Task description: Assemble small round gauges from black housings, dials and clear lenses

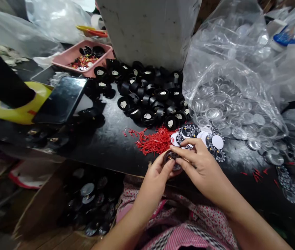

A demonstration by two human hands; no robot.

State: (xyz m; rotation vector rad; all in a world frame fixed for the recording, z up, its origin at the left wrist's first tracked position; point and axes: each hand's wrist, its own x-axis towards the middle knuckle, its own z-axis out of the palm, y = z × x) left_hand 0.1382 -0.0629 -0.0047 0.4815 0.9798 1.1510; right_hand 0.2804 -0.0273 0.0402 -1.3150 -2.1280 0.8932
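My left hand (156, 177) is closed around a small round black gauge (173, 156), its thumb on the face. My right hand (201, 163) has its fingertips closed at the gauge's right and far rim; whether a small part is also between them cannot be told. Just beyond my hands lies a heap of thin red pointers (154, 141). Beside it are round black dial plates (219, 155) with printed scales, some turned white side up. Many black gauge housings (147, 116) with pale oval plates are piled farther back.
Clear round lenses (215, 114) spill from a plastic bag (230, 62) at right. A phone (60, 99) leans by a yellow tape roll (17, 107) at left. Behind stands a pink tray (65, 62) of small parts. Below the table edge, a box holds gauges (87, 189).
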